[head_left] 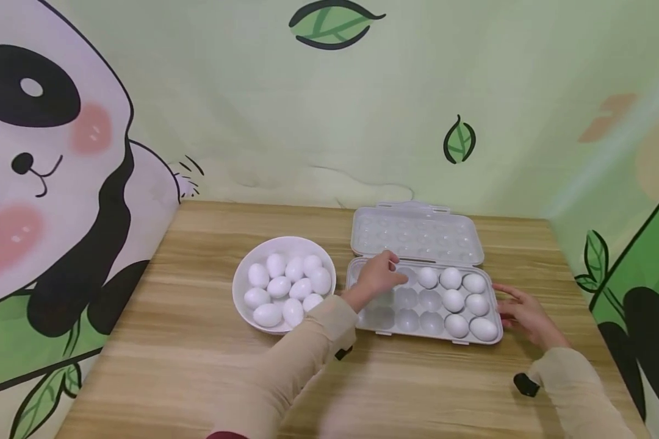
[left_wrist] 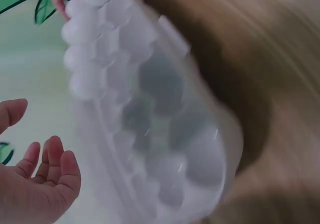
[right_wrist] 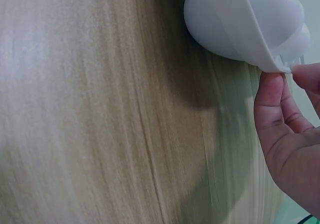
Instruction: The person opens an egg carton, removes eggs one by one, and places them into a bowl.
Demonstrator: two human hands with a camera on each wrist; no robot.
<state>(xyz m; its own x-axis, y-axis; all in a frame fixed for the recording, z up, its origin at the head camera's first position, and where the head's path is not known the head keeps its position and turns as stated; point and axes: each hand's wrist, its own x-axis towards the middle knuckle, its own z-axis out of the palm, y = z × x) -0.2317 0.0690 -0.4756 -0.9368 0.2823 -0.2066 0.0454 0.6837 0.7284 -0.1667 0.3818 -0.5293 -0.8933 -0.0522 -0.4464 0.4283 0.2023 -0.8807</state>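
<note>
A white plastic egg carton lies on the table with its clear lid folded back. White eggs fill its two rightmost columns, and one more egg sits in the back row beside them. Above the carton's left half hovers my left hand, thumb and fingers spread, holding nothing; the left wrist view shows the same hand apart from the cups. At the carton's right end my right hand pinches the rim between thumb and fingers, as the right wrist view shows.
Left of the carton stands a white bowl holding many white eggs. My left forearm passes in front of its right side. A wall with panda and leaf pictures rises behind the wooden table.
</note>
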